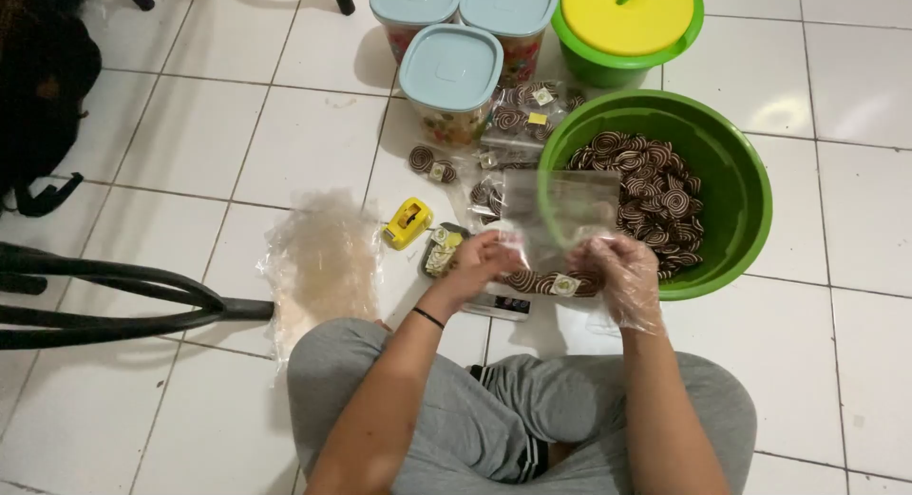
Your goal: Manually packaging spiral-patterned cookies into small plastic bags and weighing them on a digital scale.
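White floor tiles (285, 143) spread out under a person sitting cross-legged in grey trousers, seen from the head camera looking straight down.

Both hands meet just above the knees. The left hand (480, 262), bare with a dark band at the wrist, has its fingers curled shut on the lower left edge of a clear bag (556, 210). The right hand (617, 272), inside a thin plastic glove, pinches the bag's lower right edge. The bag stands upright between them, its open top rising away from the hands and overlapping the rim of the bowl behind it. A row of swirl cookies (551, 284) lies directly below the two hands, resting on a small scale (499, 307).

Just beyond the right hand sits a green bowl (741, 172) with more of these brown-and-white cookies inside. To the left of the left hand lie a yellow tape dispenser (407, 221) and, further left, a stack of clear bags (323, 262). Well beyond the hands stand three tubs (451, 72) with pale blue lids, a green bucket (598, 67) under a yellow lid, and several filled packs (522, 115).
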